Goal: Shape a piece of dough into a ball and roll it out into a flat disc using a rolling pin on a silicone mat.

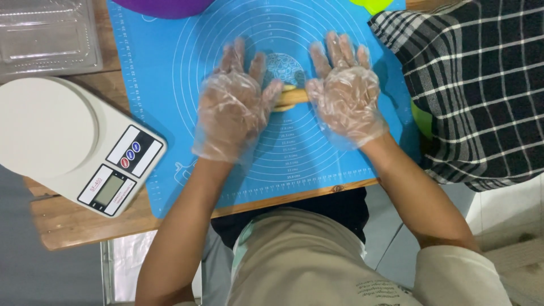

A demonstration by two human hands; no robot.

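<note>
Pressing flat with fingers spread, the gloved left hand [235, 102] and right hand [345, 90] cover the ends of a yellowish dough roll [293, 97] at the centre of the blue mat [164, 85]. Uneven pressure could thin or tear the roll, or loose glove film could catch in it. Left sits a white scale [73, 141]; right, a checked cloth [476, 85] overlaps the mat, crowding the desk [62, 226].

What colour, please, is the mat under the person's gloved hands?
Blue mat, printed with white concentric circles; the head view shows it.
</note>
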